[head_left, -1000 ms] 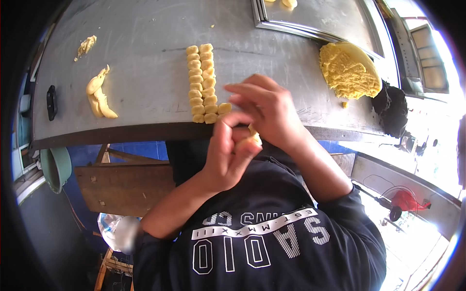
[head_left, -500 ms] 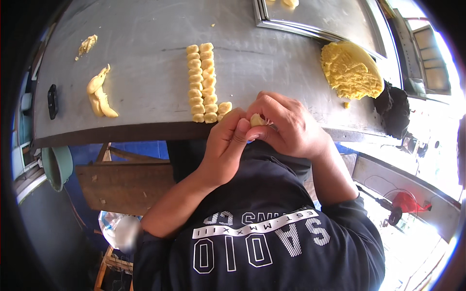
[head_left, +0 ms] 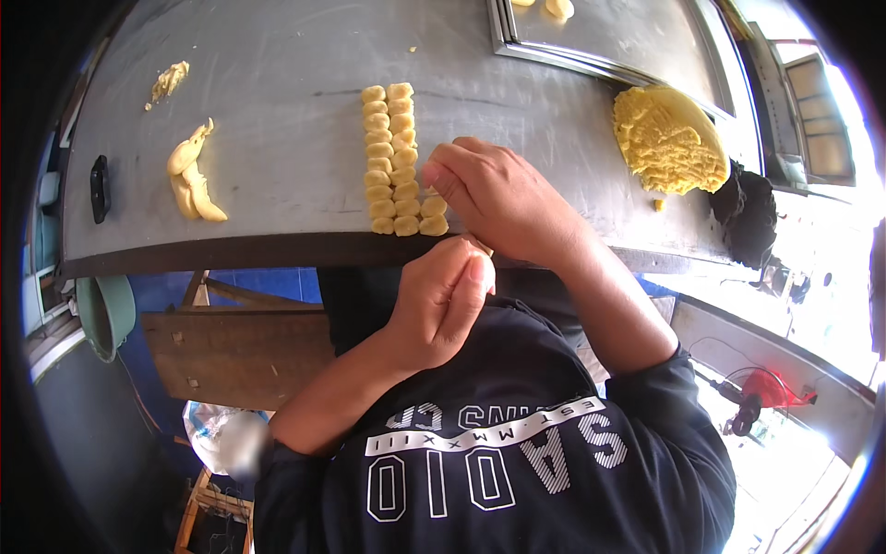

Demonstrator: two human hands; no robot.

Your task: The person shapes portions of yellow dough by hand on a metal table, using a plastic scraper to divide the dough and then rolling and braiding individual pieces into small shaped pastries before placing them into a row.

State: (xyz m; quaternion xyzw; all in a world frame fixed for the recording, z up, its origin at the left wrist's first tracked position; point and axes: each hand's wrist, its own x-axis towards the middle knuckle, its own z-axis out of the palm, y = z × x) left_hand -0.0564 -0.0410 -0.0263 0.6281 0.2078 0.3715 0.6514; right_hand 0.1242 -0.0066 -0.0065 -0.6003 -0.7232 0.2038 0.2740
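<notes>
Closest in, the person's left hand (head_left: 441,300) is curled into a loose fist just off the near edge of the table (head_left: 277,83), thumb pressed over the bent fingers; a sliver of pale dough (head_left: 485,247) peeks out at the top, though how much is inside I cannot tell. Just beyond, the right hand (head_left: 498,198) rests on the grey tabletop with fingers bent and drawn together, fingertips touching the near end of the rows of dough pieces (head_left: 392,157), small yellow lumps lined up in two neat columns with a shorter third started beside them. Off to the left lie some curled dough strips (head_left: 192,174), and a small scrap (head_left: 169,80) farther back. To the right sits a big dough mound (head_left: 669,140), and at the far edge a metal tray (head_left: 609,42).
</notes>
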